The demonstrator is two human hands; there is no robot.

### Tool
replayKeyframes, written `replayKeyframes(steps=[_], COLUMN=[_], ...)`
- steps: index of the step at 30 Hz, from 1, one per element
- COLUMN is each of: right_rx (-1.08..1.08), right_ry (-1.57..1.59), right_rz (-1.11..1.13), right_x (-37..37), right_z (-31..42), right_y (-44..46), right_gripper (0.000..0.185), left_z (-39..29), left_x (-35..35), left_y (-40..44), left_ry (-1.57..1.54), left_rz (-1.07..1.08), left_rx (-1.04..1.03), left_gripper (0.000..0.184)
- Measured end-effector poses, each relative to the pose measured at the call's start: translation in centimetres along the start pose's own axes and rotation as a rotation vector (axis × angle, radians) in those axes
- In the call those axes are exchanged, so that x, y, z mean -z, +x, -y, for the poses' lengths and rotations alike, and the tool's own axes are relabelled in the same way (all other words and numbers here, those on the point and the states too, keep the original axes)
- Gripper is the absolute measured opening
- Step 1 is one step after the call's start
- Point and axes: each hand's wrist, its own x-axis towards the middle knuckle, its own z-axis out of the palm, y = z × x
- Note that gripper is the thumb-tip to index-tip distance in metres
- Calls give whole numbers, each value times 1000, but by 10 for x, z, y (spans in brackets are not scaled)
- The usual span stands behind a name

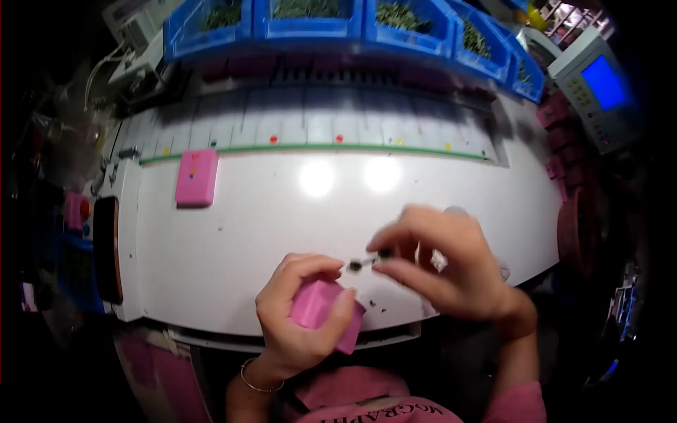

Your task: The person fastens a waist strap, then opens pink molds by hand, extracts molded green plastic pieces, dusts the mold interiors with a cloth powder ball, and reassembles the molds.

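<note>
My left hand [285, 314] is wrapped round a pink box-shaped piece [315, 304], tilted just above the near edge of the table. Between the thumb and forefinger of my right hand [451, 257] is a small dark part [385, 254], too blurred to name. A second small dark bit [355, 266] shows by my left fingertips, and a thin light line seems to run between the two; whether they are joined I cannot tell. Some whitish thing [438, 261] shows under the curled fingers of my right hand. Several dark specks [374, 303] lie on the table below.
Another pink block [197, 177] with coloured dots stands at the left of the white table [268, 218]. Beyond it a green-edged strip [310, 147] crosses the table. Blue bins [308, 29] of small parts line the back. A device with a blue screen [604, 82] stands at right.
</note>
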Motion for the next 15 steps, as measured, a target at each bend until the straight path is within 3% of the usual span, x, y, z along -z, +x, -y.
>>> replayKeyframes(steps=[2, 4, 6, 9, 10, 11, 12, 14, 15], right_rx=[13, 252, 229, 152, 278, 203, 270, 261, 401], right_ry=[-133, -241, -81, -87, -181, -99, -119, -76, -185], right_rz=[-73, -248, -574, -625, -605, -504, -410, 7, 17], right_x=[21, 54, 80, 88, 74, 54, 31, -1, -19], right_z=[-12, -31, -28, -24, -32, -29, -33, -21, -18], right_y=[29, 76, 109, 110, 103, 83, 64, 17, 4], right_gripper=[12, 12, 14, 14, 15, 12, 16, 26, 28], left_z=[2, 6, 13, 24, 26, 27, 30, 38, 34], left_x=[1, -1, -3, -5, -6, -7, -8, -9, -9], left_y=[2, 4, 2, 4, 7, 10, 13, 18, 21], left_ry=[-75, -243, -300, -479, -485, -643, -802, -963, -1047], left_rz=[7, -15, -12, -40, -42, -112, -180, -188, -212], left_rx=[50, 164, 176, 390, 372, 507, 645, 717, 785], left_gripper=[20, 19, 16, 24, 24, 27, 31, 35, 34])
